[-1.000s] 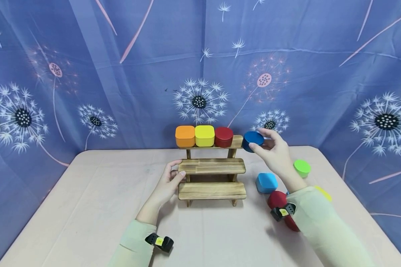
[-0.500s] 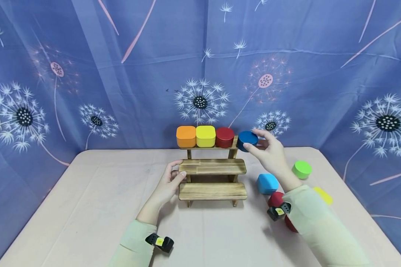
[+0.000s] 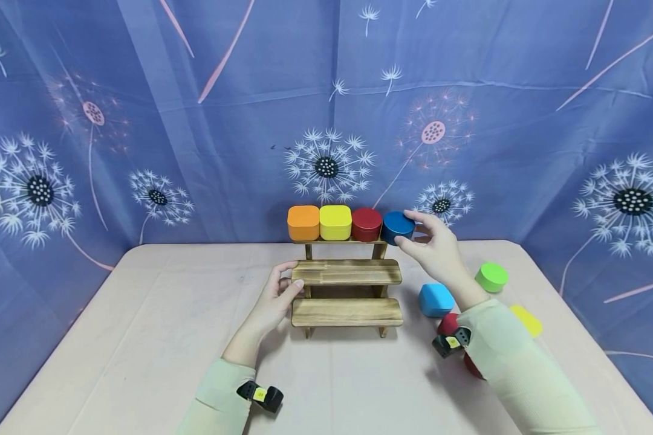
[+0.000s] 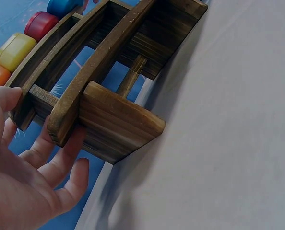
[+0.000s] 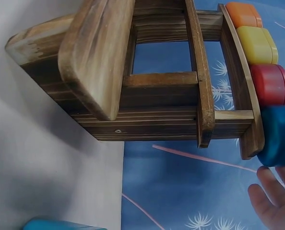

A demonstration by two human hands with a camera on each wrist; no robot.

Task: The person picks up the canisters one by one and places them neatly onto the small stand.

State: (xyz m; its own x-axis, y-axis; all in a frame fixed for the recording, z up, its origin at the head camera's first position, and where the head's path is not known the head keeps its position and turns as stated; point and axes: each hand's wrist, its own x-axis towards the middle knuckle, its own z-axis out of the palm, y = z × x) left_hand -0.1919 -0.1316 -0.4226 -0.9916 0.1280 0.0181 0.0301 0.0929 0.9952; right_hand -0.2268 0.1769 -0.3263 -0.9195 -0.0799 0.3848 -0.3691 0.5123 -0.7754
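A three-tier wooden stand [image 3: 346, 272] stands on the table. On its top tier, from left to right, sit an orange square-cornered tin [image 3: 303, 222], a yellow one [image 3: 335, 222] and a round dark red tin [image 3: 367, 224]. My right hand [image 3: 439, 257] pinches a round dark blue tin [image 3: 398, 226] between thumb and fingers, at the top tier's right end beside the red tin. My left hand [image 3: 269, 302] grips the left end of the middle tier, its thumb on the front edge. In the left wrist view, fingers [image 4: 70, 143] reach round the stand's side.
Right of the stand lie a light blue tin [image 3: 436, 300], a green round tin [image 3: 492, 277] and a yellow tin [image 3: 526, 320]. Red tins [image 3: 448, 324] are partly hidden by the right forearm. A blue dandelion-print cloth [image 3: 326, 109] hangs behind the table.
My right hand has carried the dark blue tin leftward, from beyond the top tier's right end to beside the red tin. The left hand has stayed on the stand.
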